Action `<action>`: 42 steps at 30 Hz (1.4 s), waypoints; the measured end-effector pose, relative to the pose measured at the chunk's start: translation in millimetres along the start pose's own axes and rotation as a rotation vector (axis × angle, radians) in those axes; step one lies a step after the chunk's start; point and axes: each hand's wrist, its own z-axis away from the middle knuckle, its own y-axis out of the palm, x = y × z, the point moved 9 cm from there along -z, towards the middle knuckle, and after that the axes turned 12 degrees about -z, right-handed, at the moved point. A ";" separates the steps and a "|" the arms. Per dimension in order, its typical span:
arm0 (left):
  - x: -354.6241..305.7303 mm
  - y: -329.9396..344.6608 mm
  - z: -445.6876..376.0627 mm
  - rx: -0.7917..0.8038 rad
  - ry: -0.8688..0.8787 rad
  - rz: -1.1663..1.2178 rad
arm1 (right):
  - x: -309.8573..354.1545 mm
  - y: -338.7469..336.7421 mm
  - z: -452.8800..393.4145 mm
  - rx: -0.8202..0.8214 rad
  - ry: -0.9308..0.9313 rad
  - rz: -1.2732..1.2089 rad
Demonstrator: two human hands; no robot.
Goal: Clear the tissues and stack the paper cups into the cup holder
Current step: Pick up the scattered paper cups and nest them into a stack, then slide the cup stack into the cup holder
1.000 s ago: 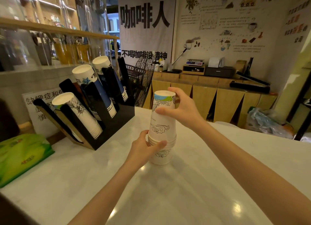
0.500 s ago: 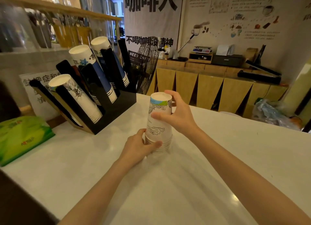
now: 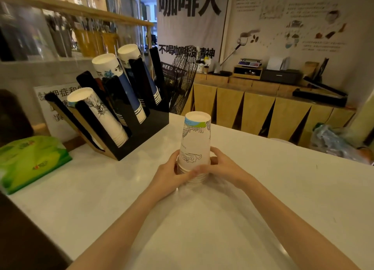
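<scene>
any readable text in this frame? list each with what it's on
"咖啡人": large black characters, tops cut off, on the white banner.
"不喝咖啡没精神": lower on that banner, partly blurred and hidden by the fan.
"NEED C...": dark sign behind the fan, remainder hidden.
White sign behind the cup holder: mostly hidden, not readable.
Green tissue pack: red logo, blurred.
Wall poster, stacked cups: print too small.
</scene>
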 end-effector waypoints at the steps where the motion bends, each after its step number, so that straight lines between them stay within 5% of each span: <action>1: 1.3 -0.5 -0.8 0.002 -0.005 0.018 | 1.1 1.1 -0.5 -0.007 -0.004 -0.018; 8: 9.8 -46.6 -8.8 -0.059 -0.024 0.045 | 33.9 28.8 -5.1 -0.033 -0.053 -0.102; 18: -58.5 -223.9 31.8 -0.355 0.322 -0.136 | 193.9 104.1 5.6 -0.040 -0.463 -0.200; 26: -56.8 -330.8 29.4 -0.489 0.425 -0.249 | 275.1 170.4 -18.5 -0.042 -0.658 -0.149; 42: 35.8 -332.7 -22.2 -0.221 0.253 -0.167 | 252.2 233.2 -57.1 -0.006 -0.578 0.088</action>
